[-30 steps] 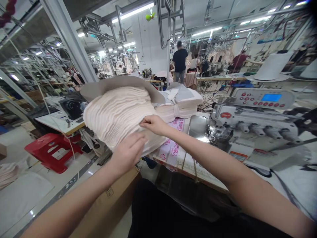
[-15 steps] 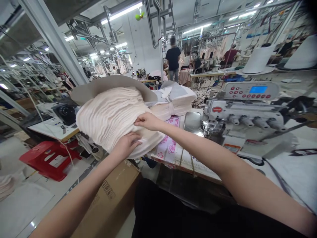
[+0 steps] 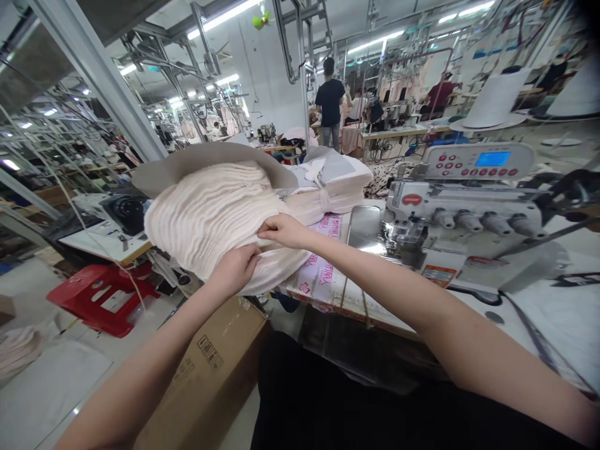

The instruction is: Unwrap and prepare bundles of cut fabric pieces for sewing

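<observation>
A thick stack of cream fabric pieces [image 3: 206, 212] lies fanned in front of me, its front layers drooping over the table edge. My left hand [image 3: 238, 265] pinches the edge of a fabric piece at the stack's near right side. Just above and right of it, my right hand [image 3: 281, 230] is closed, thumb against fingers, on the fabric edge. The fingertips of both hands are partly hidden by the cloth. Behind the stack curves a grey sheet [image 3: 187, 164]. To its right sits a tied bundle of cream cloth [image 3: 344, 187].
An overlock sewing machine [image 3: 450, 209] with a lit control panel stands on the table at right, white thread cones [image 3: 492, 103] behind it. Below left are a red plastic stool [image 3: 100, 300] and a cardboard box [image 3: 210, 375]. A person in dark clothes [image 3: 330, 103] stands farther back.
My left hand has gone from lying with fingers spread on the fabric to pinching its edge, slightly higher. My right hand stays closed on the cloth. The view has shifted slightly.
</observation>
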A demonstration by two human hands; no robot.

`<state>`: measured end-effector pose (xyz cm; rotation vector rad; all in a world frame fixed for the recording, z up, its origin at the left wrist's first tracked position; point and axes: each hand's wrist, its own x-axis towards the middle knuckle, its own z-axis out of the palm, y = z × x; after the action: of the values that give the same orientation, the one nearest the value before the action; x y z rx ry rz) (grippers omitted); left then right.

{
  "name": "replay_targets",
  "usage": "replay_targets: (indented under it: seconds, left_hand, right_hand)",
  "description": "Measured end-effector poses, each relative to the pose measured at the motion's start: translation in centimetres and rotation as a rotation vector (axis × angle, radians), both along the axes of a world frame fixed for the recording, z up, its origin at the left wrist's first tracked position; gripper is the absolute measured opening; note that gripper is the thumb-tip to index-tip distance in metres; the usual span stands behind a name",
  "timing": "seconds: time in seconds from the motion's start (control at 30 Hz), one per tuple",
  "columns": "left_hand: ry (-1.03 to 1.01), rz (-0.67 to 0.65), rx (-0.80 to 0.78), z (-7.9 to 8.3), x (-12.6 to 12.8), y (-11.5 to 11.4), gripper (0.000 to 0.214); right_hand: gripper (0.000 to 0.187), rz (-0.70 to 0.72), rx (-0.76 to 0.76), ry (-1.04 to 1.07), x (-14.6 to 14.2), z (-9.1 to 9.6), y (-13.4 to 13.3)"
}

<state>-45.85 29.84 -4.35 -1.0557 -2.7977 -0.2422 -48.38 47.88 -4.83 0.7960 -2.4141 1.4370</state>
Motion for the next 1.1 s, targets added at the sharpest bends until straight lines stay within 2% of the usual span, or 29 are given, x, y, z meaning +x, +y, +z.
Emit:
replay_targets:
  seconds: [0.07,0.13,0.2,0.27,0.37,0.43,0.6,0.83,0.9,1.0,1.1]
  left_hand:
    - [0.035,0.033,0.016,0.8,0.0,-0.2,0.023]
    - [0.077,0.07,0.042,1.6,0.0,-0.3,0.022]
    - [0.1,0.102,0.055,2.1,0.0,-0.4,0.022]
    - [0.113,0.109,0.078,2.3,0.0,-0.4,0.02]
    - [0.118,0.097,0.161,2.0,-0.1,-0.4,0.018]
    - [0.132,0.084,0.184,1.6,-0.1,-0.5,0.019]
    - [0.134,0.008,0.099,0.8,-0.4,-1.0,0.027]
    - [0.129,-0.012,0.079,0.6,-0.3,-0.6,0.032]
    - [0.131,-0.024,0.063,0.4,0.0,-0.5,0.027]
    - [0.21,-0.023,-0.049,-0.1,0.3,-0.2,0.028]
    - [0.274,0.052,-0.142,-0.4,0.2,-0.1,0.025]
  right_hand:
    - [0.007,-0.063,0.022,0.158,1.8,-0.3,0.5]
    - [0.013,-0.101,0.07,0.401,3.9,-1.1,1.0]
    - [0.018,-0.056,0.176,0.595,5.3,-2.5,1.4]
    - [0.02,0.01,0.298,0.647,5.7,-4.0,1.6]
    - [0.021,-0.008,0.373,0.559,4.5,-5.8,1.6]
    - [0.017,-0.031,0.365,0.476,3.2,-6.1,1.5]
    - [0.01,0.042,0.274,0.29,1.8,-5.1,1.3]
    - [0.006,-0.029,0.156,-0.05,2.3,-4.1,1.0]
    - [0.006,-0.056,0.124,-0.09,2.0,-4.0,0.7]
    - [0.007,-0.084,0.057,-0.112,1.8,-3.7,0.3]
    - [0.008,-0.165,0.035,0.014,2.7,-3.4,0.1]
